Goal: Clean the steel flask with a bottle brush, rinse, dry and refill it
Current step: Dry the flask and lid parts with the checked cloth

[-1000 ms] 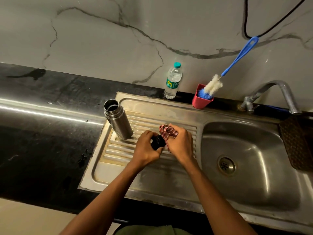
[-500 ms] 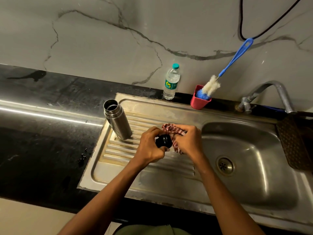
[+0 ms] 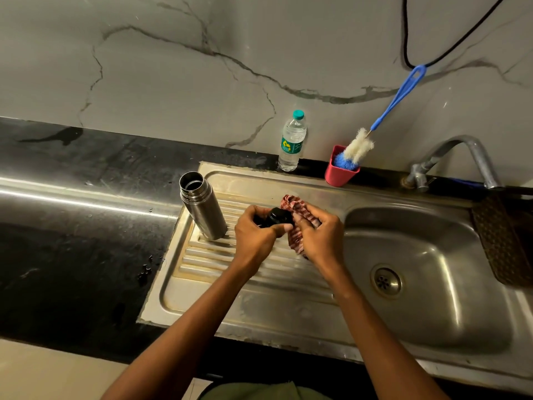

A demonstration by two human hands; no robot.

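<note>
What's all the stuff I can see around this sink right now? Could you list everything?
Open steel flask: one, silver, upright on the draining board.
Small black cap: one, in the left hand.
Checked cloth: one, red and white, in the right hand.
Plastic water bottle: one, clear, green label, by the wall.
Bottle brush: one, blue and white, in the cup.
Plastic cup: one, red, behind the sink.
Steel sink: one.
Tap: one, grey.
Left hand: holds cap.
Right hand: holds cloth.

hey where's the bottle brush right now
In the head view, the bottle brush stands bristles-down in the red cup at the back of the sink, leaning against the wall between the water bottle and the tap.
</note>
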